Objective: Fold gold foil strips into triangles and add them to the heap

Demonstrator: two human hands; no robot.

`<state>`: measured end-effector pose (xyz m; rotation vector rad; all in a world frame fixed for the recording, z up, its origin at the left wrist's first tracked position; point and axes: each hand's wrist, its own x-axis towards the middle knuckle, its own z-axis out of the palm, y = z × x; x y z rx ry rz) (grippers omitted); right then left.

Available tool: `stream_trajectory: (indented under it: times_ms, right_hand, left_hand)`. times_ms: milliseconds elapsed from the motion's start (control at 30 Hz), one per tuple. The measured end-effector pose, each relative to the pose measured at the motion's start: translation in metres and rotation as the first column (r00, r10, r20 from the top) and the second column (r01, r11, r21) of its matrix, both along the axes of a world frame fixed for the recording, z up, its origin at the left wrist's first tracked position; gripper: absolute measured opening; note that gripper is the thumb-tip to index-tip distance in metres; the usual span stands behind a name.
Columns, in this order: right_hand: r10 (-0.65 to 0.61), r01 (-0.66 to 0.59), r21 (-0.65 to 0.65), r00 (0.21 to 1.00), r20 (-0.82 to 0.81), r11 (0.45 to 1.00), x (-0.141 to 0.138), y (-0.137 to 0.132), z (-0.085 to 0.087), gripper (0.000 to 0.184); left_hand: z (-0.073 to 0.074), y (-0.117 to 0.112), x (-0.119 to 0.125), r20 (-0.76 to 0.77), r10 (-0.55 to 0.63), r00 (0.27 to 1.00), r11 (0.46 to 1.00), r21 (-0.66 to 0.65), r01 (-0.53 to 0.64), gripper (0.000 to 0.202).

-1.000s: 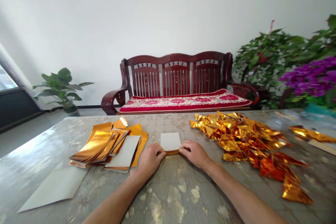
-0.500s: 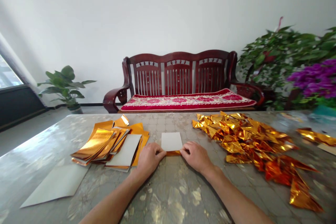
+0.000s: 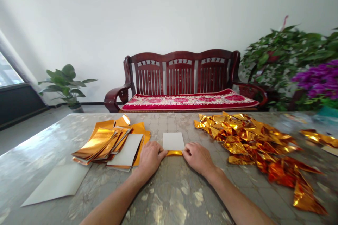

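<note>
A small sheet of gold foil paper (image 3: 173, 141) lies on the table before me, pale side up. Along its near edge runs a narrow folded strip with the gold showing. My left hand (image 3: 151, 155) pinches the left end of that strip, and my right hand (image 3: 197, 157) pinches the right end. Fingers of both hands are curled in, thumbs toward the fold. Just left of my left hand lies a loose stack of gold foil sheets (image 3: 101, 142), some pale side up. Right of my right hand is a heap of folded gold foil pieces (image 3: 245, 133).
A single pale sheet (image 3: 56, 184) rests on the patterned table (image 3: 169, 193) at the left. Clear plastic (image 3: 293, 119) sits at the back right, near purple flowers (image 3: 317, 77). Beyond the table stands a wooden bench (image 3: 179, 74) with a red cover; a potted plant (image 3: 69, 84) is left of it.
The fold at the sheet's near edge now catches more light and shows brighter gold. Both hands keep their pinch in nearly the same place; the view shifts very slightly.
</note>
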<state>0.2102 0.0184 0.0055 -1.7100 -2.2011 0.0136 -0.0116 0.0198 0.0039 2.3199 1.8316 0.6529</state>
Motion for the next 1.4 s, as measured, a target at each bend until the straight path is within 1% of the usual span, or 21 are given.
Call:
stream_trajectory:
  times_ms: [333, 667, 967, 1033, 1100, 1133, 1200, 1267, 1333, 1400]
  right_hand:
    - [-0.021, 0.021, -0.013, 0.999, 0.024, 1.0, -0.001, 0.0013, 0.0005, 0.023]
    - [-0.03, 0.03, 0.002, 0.997, 0.069, 1.0, -0.0035, 0.0018, 0.0021, 0.022]
    - [-0.032, 0.032, 0.004, 0.996, 0.079, 0.999, -0.0045, 0.0011, 0.0023, 0.02]
    - [-0.037, 0.037, 0.0, 0.997, 0.074, 0.999, -0.0047, 0.001, 0.0024, 0.02]
    - [-0.044, 0.044, -0.004, 0.996, 0.074, 0.999, -0.0048, 0.001, 0.0023, 0.019]
    - [-0.047, 0.047, -0.004, 0.996, 0.077, 0.999, -0.0049, 0.001, 0.002, 0.019]
    - [-0.052, 0.053, 0.0, 0.995, 0.084, 0.999, -0.0049, 0.001, 0.0012, 0.019]
    - [-0.057, 0.056, 0.006, 0.994, 0.088, 0.998, -0.0052, 0.001, 0.0001, 0.018]
    - [-0.061, 0.06, 0.013, 0.994, 0.087, 0.998, -0.0057, 0.0011, -0.0008, 0.018]
    - [-0.066, 0.065, 0.012, 0.994, 0.083, 0.998, -0.0063, 0.0015, -0.0014, 0.019]
  left_hand:
    - [0.0034, -0.0006, 0.0025, -0.059, 0.017, 0.998, 1.0, -0.013, -0.017, 0.029]
    - [0.0013, -0.0021, 0.0051, -0.101, 0.034, 0.994, 0.999, 0.035, -0.03, 0.028]
    - [-0.0005, -0.0023, 0.0066, -0.134, 0.059, 0.989, 0.998, 0.041, -0.054, 0.028]
    - [0.0002, -0.0027, 0.0064, -0.13, 0.065, 0.989, 0.998, 0.03, -0.061, 0.026]
    - [0.0008, -0.0032, 0.0059, -0.109, 0.063, 0.992, 0.997, 0.039, -0.06, 0.019]
    - [0.001, -0.0034, 0.0056, -0.092, 0.054, 0.994, 0.997, 0.054, -0.05, 0.017]
    - [0.0008, -0.0034, 0.0055, -0.054, 0.004, 0.999, 0.995, 0.097, 0.001, 0.022]
    - [0.0001, -0.0033, 0.0062, -0.03, -0.097, 0.995, 0.987, 0.127, 0.1, 0.025]
    - [-0.0003, -0.0035, 0.0078, -0.044, -0.232, 0.972, 0.966, 0.104, 0.236, 0.027]
    - [0.0003, -0.005, 0.01, -0.098, -0.352, 0.931, 0.934, 0.029, 0.356, 0.03]
